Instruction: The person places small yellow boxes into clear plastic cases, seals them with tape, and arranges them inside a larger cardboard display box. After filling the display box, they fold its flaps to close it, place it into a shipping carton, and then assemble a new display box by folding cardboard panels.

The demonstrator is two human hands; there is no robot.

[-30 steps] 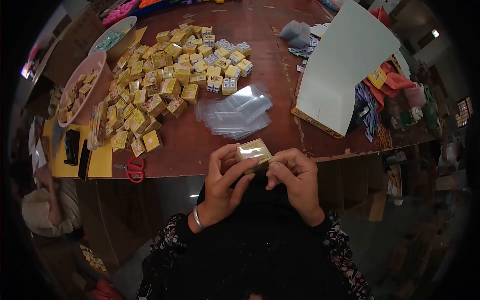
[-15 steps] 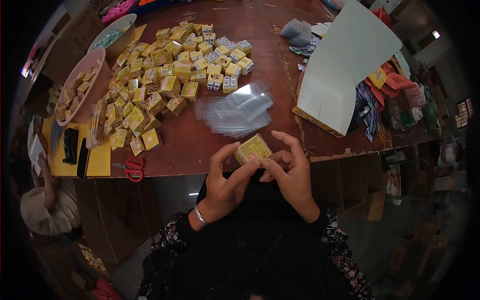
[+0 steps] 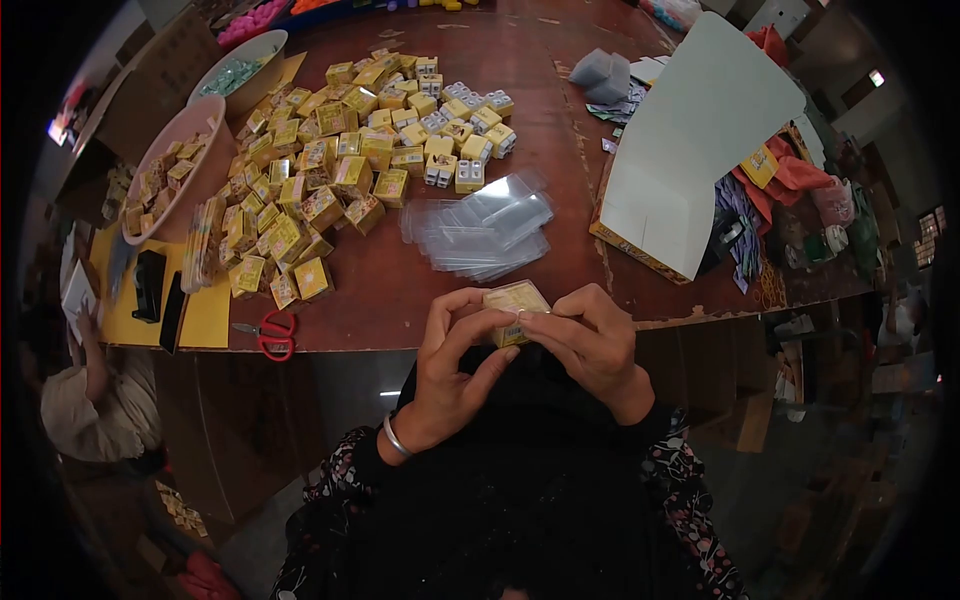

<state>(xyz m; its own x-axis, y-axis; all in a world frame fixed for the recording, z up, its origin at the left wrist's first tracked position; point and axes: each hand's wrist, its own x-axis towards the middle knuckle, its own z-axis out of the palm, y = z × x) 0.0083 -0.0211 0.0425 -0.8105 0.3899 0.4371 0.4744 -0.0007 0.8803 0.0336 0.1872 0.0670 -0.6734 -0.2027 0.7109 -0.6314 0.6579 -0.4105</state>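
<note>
A small yellow box (image 3: 518,297) with a shiny clear covering is held between my two hands at the table's front edge. My left hand (image 3: 455,360) grips it from the left, fingers along its side and thumb below. On the other side my right hand (image 3: 592,345) pinches its near right edge between thumb and fingertips. Flat clear plastic sleeves (image 3: 480,230) lie in a loose stack just beyond my hands. Farther left spreads a heap of yellow boxes (image 3: 320,205), several of them showing white-grey pieces at their ends.
Red-handled scissors (image 3: 277,335) lie at the front edge, near a black tape dispenser (image 3: 149,285). A pink basin (image 3: 205,150) holds more small boxes. To the right stands an open white-lined carton (image 3: 660,190). Another person's arm (image 3: 95,360) shows at far left.
The yellow box has tilted, so its printed top now faces away more and its near side shows. My fingers have shifted along its edges, and the view has moved slightly.
</note>
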